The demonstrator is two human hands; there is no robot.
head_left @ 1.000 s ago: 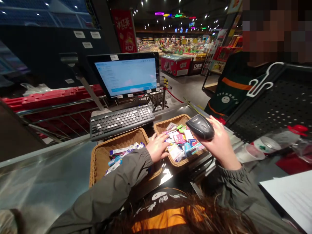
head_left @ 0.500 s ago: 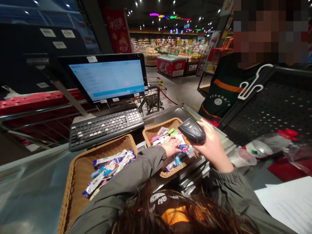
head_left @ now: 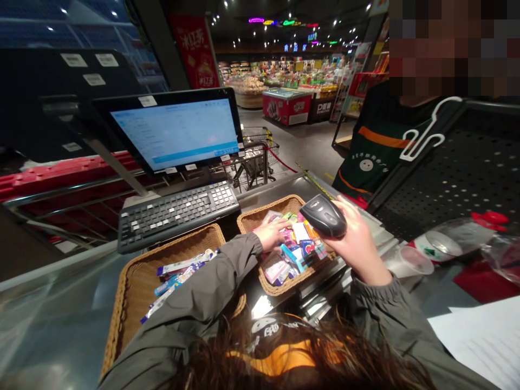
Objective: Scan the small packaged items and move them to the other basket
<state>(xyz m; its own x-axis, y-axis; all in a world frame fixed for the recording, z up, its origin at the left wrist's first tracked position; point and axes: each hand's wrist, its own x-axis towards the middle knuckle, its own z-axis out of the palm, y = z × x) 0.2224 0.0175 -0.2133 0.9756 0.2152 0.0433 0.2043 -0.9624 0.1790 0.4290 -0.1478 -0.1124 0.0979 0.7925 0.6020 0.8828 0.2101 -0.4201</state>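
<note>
My right hand (head_left: 359, 246) is wrapped round a black barcode scanner (head_left: 325, 216), held above the right edge of a wicker basket (head_left: 248, 222). Small colourful packets (head_left: 298, 252) fill this basket, among them white, blue, pink and green ones. At the basket's left side my left hand (head_left: 271, 234) reaches in with its fingers stretched out over the packets, and nothing shows held in it. A second wicker basket (head_left: 117, 319) stands to the left, partly hidden under my left sleeve. Long purple and white packets (head_left: 182, 266) lie inside it.
Behind the baskets are a keyboard (head_left: 179, 214) and a lit monitor (head_left: 179, 135). To the right stand a clear plastic cup (head_left: 412, 262), a bottle with a red cap (head_left: 489, 219) and paper sheets (head_left: 483, 336). A person in a dark green apron (head_left: 365, 162) stands across the counter.
My left hand has moved left across the right basket, uncovering more packets at its near end. My right hand still holds the scanner, nearly in the same place.
</note>
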